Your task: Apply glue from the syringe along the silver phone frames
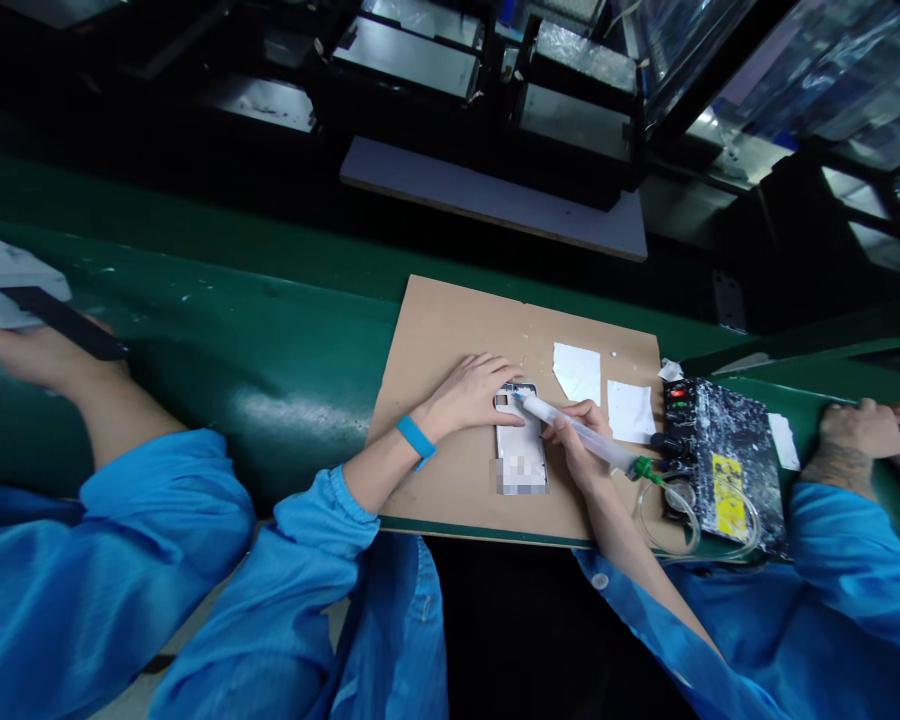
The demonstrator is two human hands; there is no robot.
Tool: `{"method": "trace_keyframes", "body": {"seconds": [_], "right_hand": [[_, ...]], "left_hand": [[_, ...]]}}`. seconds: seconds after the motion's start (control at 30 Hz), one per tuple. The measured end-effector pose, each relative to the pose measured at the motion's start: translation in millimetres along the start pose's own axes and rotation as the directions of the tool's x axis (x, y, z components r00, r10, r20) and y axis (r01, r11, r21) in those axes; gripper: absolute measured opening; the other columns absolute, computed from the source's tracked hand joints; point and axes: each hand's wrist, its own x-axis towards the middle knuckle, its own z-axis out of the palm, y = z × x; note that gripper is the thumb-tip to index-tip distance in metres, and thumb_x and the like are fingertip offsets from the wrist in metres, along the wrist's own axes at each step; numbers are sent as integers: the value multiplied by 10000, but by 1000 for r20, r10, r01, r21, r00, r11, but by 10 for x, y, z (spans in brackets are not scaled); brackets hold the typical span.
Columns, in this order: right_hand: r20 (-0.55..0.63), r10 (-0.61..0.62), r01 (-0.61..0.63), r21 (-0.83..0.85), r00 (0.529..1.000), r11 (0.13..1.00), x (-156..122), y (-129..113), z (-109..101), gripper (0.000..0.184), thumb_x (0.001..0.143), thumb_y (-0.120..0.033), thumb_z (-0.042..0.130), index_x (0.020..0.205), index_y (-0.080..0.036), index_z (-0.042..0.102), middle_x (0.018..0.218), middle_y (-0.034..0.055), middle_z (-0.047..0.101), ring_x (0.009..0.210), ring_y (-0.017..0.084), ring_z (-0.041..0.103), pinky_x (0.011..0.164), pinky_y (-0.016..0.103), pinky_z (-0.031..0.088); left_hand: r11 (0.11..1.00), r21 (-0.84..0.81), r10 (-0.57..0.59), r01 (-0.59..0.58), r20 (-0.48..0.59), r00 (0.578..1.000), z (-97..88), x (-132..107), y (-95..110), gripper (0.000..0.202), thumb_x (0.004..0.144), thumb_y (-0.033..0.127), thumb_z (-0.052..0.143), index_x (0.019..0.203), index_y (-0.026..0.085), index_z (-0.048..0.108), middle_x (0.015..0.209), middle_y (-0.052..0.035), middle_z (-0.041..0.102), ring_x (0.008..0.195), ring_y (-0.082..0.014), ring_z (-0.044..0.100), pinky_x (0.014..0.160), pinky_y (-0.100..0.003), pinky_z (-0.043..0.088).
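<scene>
A phone frame (521,450) lies flat on a brown cardboard sheet (450,320), its cutout end away from me. My left hand (469,395) steadies it at the upper left, thumb on the near side and fingers along the far end. A blue band circles that wrist. In my right hand (581,445) is a glue dispensing syringe (581,432), gripped like a pen and slanting down to the left. Its tip meets the frame near the cutout or hovers just over it; I cannot tell which. A clear hose joins the syringe's green rear end.
Right of the cardboard stands a stained black dispenser box (727,460) with the coiled hose (694,515). White paper pieces (577,372) lie beyond my right hand. A co-worker's hand (52,350) holds a dark strip at left; another person's hands (862,430) rest at right. Dark shelving rises behind.
</scene>
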Motion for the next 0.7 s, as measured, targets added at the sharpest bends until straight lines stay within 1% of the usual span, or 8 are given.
{"method": "trace_keyframes", "body": {"seconds": [0.1, 0.23, 0.43, 0.57, 0.7], "right_hand": [[25, -33, 33, 30, 999, 999, 13, 13, -14, 304, 977, -515, 894, 894, -356, 648, 708, 55, 788, 629, 272, 716, 620, 434, 559], [52, -57, 54, 56, 997, 997, 30, 27, -6, 247, 1000, -495, 872, 920, -380, 669, 714, 51, 799, 637, 284, 742, 610, 447, 560], [45, -81, 78, 76, 996, 994, 18, 40, 39, 268, 1001, -469, 857, 909, -373, 624, 700, 37, 788, 620, 281, 735, 595, 434, 557], [15, -82, 81, 84, 996, 993, 1, 34, 47, 267, 982, -477, 889, 950, -351, 656, 715, 21, 782, 588, 261, 712, 588, 414, 559], [7, -77, 76, 92, 997, 993, -3, 33, 51, 286, 980, -502, 904, 948, -339, 671, 732, 22, 778, 599, 250, 712, 595, 396, 563]], "left_hand": [[1000, 4, 1, -1, 2, 1000, -7, -1, 15, 683, 958, 636, 953, 1503, 275, 756, 1495, -112, 780, 1405, -364, 696, 1216, -524, 528], [1000, -1, -4, 4, 4, 1000, -11, -3, 32, 691, 944, 610, 977, 1499, 261, 757, 1486, -112, 785, 1392, -361, 704, 1215, -514, 525], [1000, -17, -2, 2, -10, 1000, -14, -6, 39, 681, 936, 596, 987, 1483, 266, 748, 1486, -96, 788, 1392, -353, 709, 1203, -512, 533], [1000, -14, -2, 2, 13, 1000, -43, -7, 45, 692, 939, 600, 988, 1487, 253, 747, 1504, -105, 785, 1405, -358, 711, 1215, -514, 536], [1000, 0, -14, 14, 22, 1000, -61, -6, 53, 697, 935, 596, 986, 1505, 272, 749, 1500, -101, 785, 1415, -366, 709, 1214, -523, 543]]}}
